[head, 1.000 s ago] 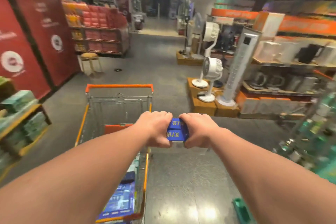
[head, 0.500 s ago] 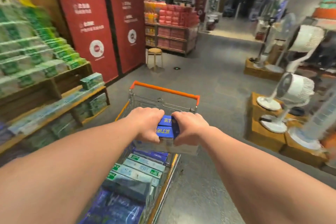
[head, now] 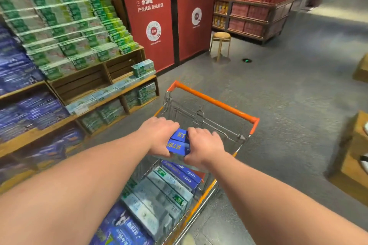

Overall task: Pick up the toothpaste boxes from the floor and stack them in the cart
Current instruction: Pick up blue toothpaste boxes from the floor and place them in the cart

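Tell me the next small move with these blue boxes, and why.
Probably lower them into the far end of the cart. The left hand and right hand grip the blue boxes between them, above the basket. A row of boxes already lies in the near part, and the wire end by the orange handle looks free, so they could settle beside that row.

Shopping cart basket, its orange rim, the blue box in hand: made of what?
Silver wire cart basket: looks like plated steel, thin rods with grey metallic glint. Orange rim strip: probably plastic, flat even colour, moulded corners. Blue rectangular box gripped by left hand and right hand: likely printed cardboard, crisp folded edges, slight sheen.
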Available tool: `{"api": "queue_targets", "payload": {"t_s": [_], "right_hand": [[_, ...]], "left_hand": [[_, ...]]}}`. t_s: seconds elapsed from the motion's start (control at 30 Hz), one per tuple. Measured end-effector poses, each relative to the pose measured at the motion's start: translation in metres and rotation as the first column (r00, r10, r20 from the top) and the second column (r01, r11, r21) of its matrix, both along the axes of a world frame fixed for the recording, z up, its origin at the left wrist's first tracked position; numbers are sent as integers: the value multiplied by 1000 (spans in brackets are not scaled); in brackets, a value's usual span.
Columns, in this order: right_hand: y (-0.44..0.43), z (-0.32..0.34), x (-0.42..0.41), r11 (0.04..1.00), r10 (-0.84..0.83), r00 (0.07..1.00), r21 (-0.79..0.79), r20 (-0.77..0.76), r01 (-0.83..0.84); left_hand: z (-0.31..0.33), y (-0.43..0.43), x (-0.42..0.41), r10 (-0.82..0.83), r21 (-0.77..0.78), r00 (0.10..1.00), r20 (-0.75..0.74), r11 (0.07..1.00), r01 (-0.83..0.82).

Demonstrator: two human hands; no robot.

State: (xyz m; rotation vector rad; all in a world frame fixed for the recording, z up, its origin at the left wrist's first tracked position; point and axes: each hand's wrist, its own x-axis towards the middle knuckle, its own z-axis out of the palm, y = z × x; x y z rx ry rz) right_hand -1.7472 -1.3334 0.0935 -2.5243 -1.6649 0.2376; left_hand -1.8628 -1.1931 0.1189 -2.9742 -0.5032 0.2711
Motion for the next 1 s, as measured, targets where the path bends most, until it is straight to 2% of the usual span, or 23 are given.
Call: {"api": "queue_targets", "payload": {"t_s": [0.27,0.47,0.67,0.8,0.9,1.0], "right_hand": [[91,-100,51,984,-113,985,-151,-131,93],[125,-183,67,951,-173,957,-292,-231,102],[131,-255,67,943,-186,953,-317,-238,105],[127,-279,70,943,-214,935,-310,-284,122],[128,-289,79,948,-204,932,-298,-298,113],[129,-291,84,955,-177,940,-284,-291,92]], "left_hand": [[-103,98,72,-41,-118,987,-157,993,23],[-206,143,96,-101,-216,968,-231,975,50],[-279,153,98,-167,-242,965,-202,963,116],[-302,155,105,-200,-239,958,-205,959,149],[-309,158,112,-172,-252,950,-260,962,105],[-314,152,108,-97,-301,991,-90,952,66]]}}
